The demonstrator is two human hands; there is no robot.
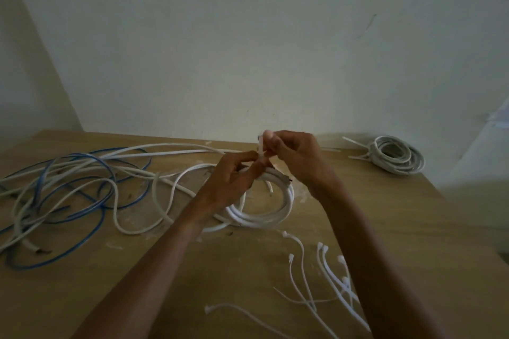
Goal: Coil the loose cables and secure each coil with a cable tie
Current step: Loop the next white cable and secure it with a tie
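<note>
Wooden table [385,215] under a pale wall [248,36], both hands meeting mid-table. The left hand [234,176] pinches the cable tie [260,147] low and the right hand [297,157] pinches it near the top. It stands almost upright, long axis vertical, tip up. Just beneath lies the white coil [264,219], flat on the table. Loose cables [68,187] sprawl left; spare ties [327,270] lie near right.

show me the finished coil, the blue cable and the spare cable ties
finished coil [410,165], head view, right side of its turns
blue cable [103,219], head view, near right bend of its loop
spare cable ties [326,267], head view, strap of one tie
</note>
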